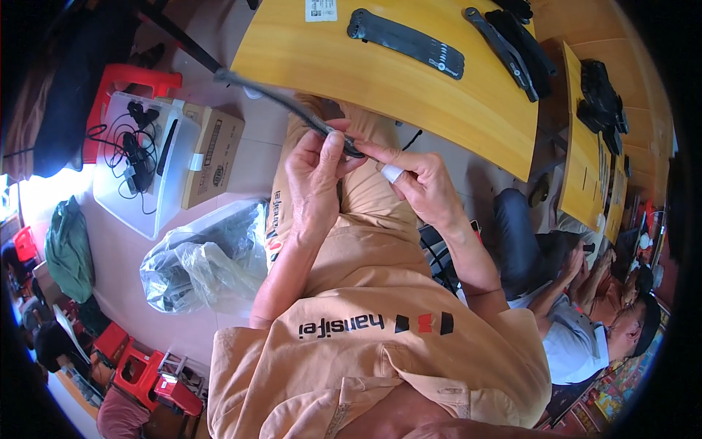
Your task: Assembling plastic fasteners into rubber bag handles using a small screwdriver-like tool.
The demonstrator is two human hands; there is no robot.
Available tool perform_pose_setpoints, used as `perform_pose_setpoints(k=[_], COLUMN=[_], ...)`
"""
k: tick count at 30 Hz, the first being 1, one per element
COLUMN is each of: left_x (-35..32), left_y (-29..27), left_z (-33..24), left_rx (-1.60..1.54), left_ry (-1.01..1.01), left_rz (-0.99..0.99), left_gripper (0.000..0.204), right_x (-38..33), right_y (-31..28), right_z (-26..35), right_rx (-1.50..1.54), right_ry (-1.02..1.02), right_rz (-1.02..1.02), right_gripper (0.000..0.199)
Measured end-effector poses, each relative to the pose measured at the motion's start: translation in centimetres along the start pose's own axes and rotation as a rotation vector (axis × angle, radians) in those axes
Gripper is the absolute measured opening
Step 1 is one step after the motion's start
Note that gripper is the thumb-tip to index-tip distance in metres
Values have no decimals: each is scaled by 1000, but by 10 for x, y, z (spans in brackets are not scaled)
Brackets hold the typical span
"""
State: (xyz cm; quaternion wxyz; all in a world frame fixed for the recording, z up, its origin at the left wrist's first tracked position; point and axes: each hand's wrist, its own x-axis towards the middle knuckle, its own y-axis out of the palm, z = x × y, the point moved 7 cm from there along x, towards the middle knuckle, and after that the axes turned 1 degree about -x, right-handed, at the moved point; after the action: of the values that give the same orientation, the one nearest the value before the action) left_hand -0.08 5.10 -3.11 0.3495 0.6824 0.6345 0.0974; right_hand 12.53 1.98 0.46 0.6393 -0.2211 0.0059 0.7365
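Note:
Both my hands hold one long thin dark strap [278, 94] over my lap, just below the edge of a yellow wooden table [409, 88]. My left hand [314, 175] pinches the strap's near end between thumb and fingers. My right hand [417, 183], with a white bandage on one finger, grips the same end from the right. The strap runs up and to the left, away from my hands. On the table lie a flat black strap piece [406, 42] and further black strap pieces [515, 44].
A clear plastic box [142, 164] with black cables stands on the floor at left, beside a cardboard box [212, 157]. A plastic bag [201, 256] of dark parts lies near my knee. Another person [578, 307] sits at right by a second table [589, 168]. Red stools [150, 373] stand lower left.

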Motion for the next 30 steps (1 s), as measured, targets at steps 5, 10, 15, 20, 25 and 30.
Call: perform_pose_setpoints(k=[5, 10, 15, 20, 25, 30], left_x=[-7, -11, -13, -14, -15, -18], left_y=[-2, 1, 7, 6, 11, 9], left_z=[-1, -4, -4, -6, -20, -21], left_rx=[596, 538, 438, 412, 491, 411], left_ry=[-147, -98, -98, 8, 170, 224], left_rz=[92, 112, 191, 202, 189, 114], left_gripper=[28, 26, 21, 20, 21, 24], right_x=[-1, -4, -6, -9, -11, -17], right_y=[0, 3, 1, 7, 16, 29], right_z=[5, 4, -1, -1, -8, -11], right_rx=[159, 195, 191, 366, 663, 937], right_ry=[-129, -112, -124, -93, 8, 162], right_rz=[-22, 13, -13, 43, 170, 243], right_gripper=[38, 37, 35, 35, 36, 41])
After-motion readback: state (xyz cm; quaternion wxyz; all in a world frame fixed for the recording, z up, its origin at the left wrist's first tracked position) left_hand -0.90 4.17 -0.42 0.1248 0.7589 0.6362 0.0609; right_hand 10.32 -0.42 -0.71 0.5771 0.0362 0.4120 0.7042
